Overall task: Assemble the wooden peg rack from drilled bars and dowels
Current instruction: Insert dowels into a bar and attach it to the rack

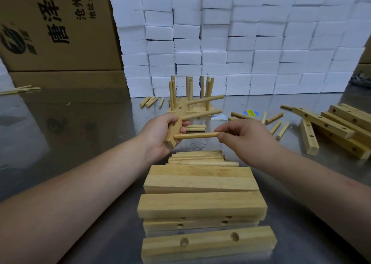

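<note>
My left hand grips a drilled wooden bar held on end above the table. Two dowels stick out of the bar to the right. My right hand pinches a third dowel by its right end; its left end meets the bar's lower part. Behind the hands stand finished racks with upright pegs. A stack of drilled bars lies right in front of me, with a bundle of dowels at its far end.
More drilled bars are piled at the right. Loose dowels lie scattered on the metal table, some at the far left. A wall of white foam blocks and cardboard boxes close the back.
</note>
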`<state>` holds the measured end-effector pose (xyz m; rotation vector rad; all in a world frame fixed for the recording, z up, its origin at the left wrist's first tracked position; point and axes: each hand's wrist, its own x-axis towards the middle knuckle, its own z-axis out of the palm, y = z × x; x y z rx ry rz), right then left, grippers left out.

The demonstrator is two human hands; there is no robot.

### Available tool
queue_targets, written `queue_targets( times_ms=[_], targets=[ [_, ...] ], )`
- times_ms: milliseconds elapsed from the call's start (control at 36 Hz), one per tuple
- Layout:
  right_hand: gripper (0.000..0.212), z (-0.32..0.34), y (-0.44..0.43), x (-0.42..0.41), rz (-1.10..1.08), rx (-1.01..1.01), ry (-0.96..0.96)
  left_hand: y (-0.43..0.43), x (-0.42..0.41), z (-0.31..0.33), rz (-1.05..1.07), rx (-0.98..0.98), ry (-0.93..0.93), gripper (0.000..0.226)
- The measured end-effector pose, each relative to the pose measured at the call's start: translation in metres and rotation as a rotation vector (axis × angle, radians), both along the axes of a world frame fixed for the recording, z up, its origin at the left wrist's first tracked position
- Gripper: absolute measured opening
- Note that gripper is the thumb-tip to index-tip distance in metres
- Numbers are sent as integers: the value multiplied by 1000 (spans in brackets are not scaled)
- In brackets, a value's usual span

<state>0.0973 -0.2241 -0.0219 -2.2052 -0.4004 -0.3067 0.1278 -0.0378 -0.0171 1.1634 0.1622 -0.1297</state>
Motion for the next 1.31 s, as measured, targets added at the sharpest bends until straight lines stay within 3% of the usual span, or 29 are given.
queue_targets(
  times_ms=[306, 500, 806, 1083, 1306],
  targets=[
    [20, 7, 1, -7, 84, -244, -48, -9, -6, 3, -29, 31, -88, 21],
    [19, 14, -6, -2, 98, -96, -106, -15, -10, 14, -30, 84, -162, 19],
    [21, 13, -2, -6, 97, -126, -205, -15, -11, 20, -36, 65, -126, 24],
    [20, 21, -2, -10, 180, -313, -368, -16, -14, 21, -17, 83, -158, 18],
    [37, 20, -3, -10, 205, -439, -410, -22, -20, 25, -37, 128, -187, 21]
  ],
)
